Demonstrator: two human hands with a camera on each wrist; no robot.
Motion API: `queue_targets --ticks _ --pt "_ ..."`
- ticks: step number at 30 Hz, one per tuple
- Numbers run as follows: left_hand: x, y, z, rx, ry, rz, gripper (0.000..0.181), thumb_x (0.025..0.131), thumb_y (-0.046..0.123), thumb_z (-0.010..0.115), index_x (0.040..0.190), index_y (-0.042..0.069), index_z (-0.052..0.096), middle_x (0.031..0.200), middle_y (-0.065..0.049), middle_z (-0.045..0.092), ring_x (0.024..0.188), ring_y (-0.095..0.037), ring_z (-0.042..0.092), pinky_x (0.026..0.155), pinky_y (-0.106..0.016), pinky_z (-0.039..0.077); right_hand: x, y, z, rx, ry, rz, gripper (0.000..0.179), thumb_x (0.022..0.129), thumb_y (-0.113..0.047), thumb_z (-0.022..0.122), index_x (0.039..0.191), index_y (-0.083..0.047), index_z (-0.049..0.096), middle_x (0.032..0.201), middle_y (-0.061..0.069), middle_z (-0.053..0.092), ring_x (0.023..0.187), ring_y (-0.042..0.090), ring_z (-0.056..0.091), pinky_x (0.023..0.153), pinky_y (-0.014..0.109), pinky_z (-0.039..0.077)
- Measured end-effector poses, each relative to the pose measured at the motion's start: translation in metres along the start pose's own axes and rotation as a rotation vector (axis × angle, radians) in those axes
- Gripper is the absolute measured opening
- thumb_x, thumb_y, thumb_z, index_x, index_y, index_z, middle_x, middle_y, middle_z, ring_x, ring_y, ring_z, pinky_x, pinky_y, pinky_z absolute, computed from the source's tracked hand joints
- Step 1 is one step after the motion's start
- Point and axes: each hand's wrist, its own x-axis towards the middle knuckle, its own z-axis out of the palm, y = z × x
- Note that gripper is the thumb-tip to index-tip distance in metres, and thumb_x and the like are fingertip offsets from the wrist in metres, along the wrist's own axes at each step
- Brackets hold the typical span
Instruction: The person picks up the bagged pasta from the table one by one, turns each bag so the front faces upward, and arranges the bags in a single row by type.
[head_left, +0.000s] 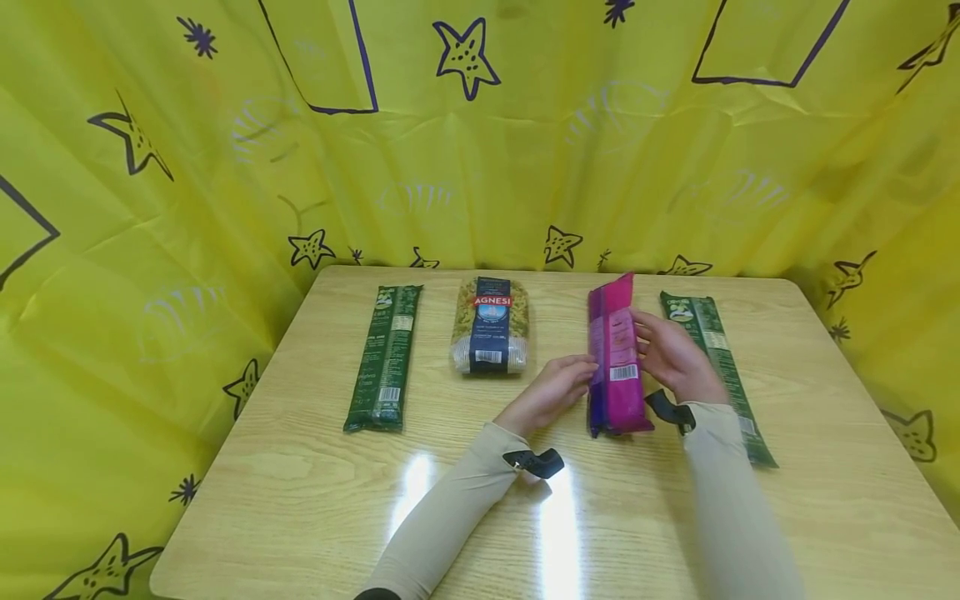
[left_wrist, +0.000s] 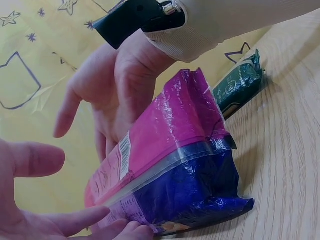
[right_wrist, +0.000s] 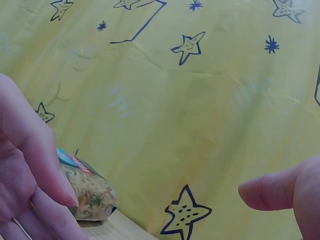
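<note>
While hands [head_left: 551, 392] [head_left: 678, 358] flank the pink packet [head_left: 620, 354], a pasta bag [head_left: 491, 329] reads "AGNESI".

The wood-grain desk [head_left: 285, 500] abuts a yellow star-print curtain [head_left: 480, 167]. It carries a left green packet [head_left: 384, 360], an AGNESI pasta bag [head_left: 491, 321] and a right green packet [head_left: 723, 358].

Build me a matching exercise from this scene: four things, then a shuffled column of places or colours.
1. Pink packet
2. AGNESI bag
3. Curtain
4. Left sleeve

A. Yellow, printed with stars
B. Beige
C. Between the left hand and the right hand
D. Between the pink packet and a green packet

Pairs: 1-C, 2-D, 3-A, 4-B
</note>
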Motion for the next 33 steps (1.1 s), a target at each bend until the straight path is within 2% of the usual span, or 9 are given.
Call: queue_targets --ticks 2,4,8,13,21,27,30,33 --pt "0.000 0.001 0.000 0.000 -0.004 -0.005 0.043 0.100 0.013 0.048 0.139 -0.006 0.045 0.143 -0.022 0.051 0.137 -0.032 0.048 0.118 -0.040 0.038 0.000 0.000 0.002 0.000 -0.005 -0.009 0.070 0.105 -0.037 0.040 0.159 -0.009 0.004 0.161 0.016 0.013 0.123 0.017 0.040 0.095 0.026 0.046" --pt "0.000 0.001 -0.001 -0.002 -0.007 -0.008 0.043 0.100 0.014 0.048 0.138 -0.006 0.046 0.144 -0.021 0.051 0.137 -0.032 0.048 0.118 -0.040 0.038 -0.001 0.000 0.003 0.003 -0.010 -0.016 0.069 0.105 -0.036 0.041 0.158 -0.007 0.007 0.157 0.015 0.021 0.123 0.017 0.040 0.096 0.026 0.045" --pt "0.000 0.001 -0.002 0.002 -0.010 -0.012 0.042 0.101 0.016 0.048 0.137 -0.005 0.047 0.142 -0.019 0.052 0.136 -0.031 0.049 0.117 -0.042 0.040 -0.001 0.000 0.007 0.008 -0.012 -0.029 0.069 0.104 -0.036 0.044 0.157 -0.004 0.013 0.143 0.003 0.036 0.123 0.017 0.039 0.097 0.028 0.045" --pt "0.000 0.002 -0.003 -0.003 -0.001 -0.021 0.043 0.100 0.016 0.050 0.137 -0.004 0.048 0.140 -0.018 0.053 0.132 -0.029 0.051 0.114 -0.042 0.042 -0.002 0.000 0.011 -0.016 -0.010 -0.043 0.068 0.103 -0.037 0.046 0.156 -0.003 0.019 0.143 0.004 0.037 0.124 0.019 0.038 0.097 0.030 0.045" --pt "-0.001 0.003 -0.003 -0.007 0.009 -0.025 0.047 0.099 0.018 0.052 0.140 -0.004 0.045 0.138 -0.019 0.054 0.128 -0.028 0.054 0.113 -0.046 0.043 -0.001 0.004 0.016 -0.023 -0.009 -0.072 0.056 0.102 -0.036 0.049 0.149 -0.007 0.038 0.128 -0.003 0.048 0.120 0.017 0.042 0.094 0.031 0.047" --pt "0.001 0.004 -0.003 0.013 0.036 -0.033 0.051 0.099 0.019 0.052 0.143 -0.004 0.041 0.135 -0.018 0.055 0.123 -0.025 0.055 0.112 -0.046 0.045 0.000 0.006 0.023 -0.034 -0.009 -0.080 0.051 0.101 -0.037 0.051 0.144 -0.010 0.046 0.133 -0.005 0.046 0.130 0.019 0.039 0.105 0.035 0.039" --pt "0.001 0.003 -0.003 0.026 0.050 -0.032 0.049 0.099 0.019 0.052 0.141 -0.004 0.043 0.122 -0.011 0.059 0.110 -0.019 0.058 0.104 -0.040 0.051 0.001 0.009 0.026 -0.045 -0.018 -0.090 0.052 0.102 -0.037 0.051 0.145 -0.009 0.045 0.135 -0.004 0.048 0.137 0.023 0.036 0.117 0.042 0.033" --pt "0.001 0.002 -0.003 0.027 0.067 -0.029 0.042 0.098 0.019 0.053 0.133 -0.005 0.050 0.101 -0.003 0.057 0.089 -0.013 0.057 0.084 -0.029 0.056 0.001 0.012 0.029 -0.062 -0.026 -0.097 0.055 0.102 -0.037 0.050 0.146 -0.005 0.041 0.144 0.006 0.046 0.144 0.028 0.030 0.124 0.048 0.024"
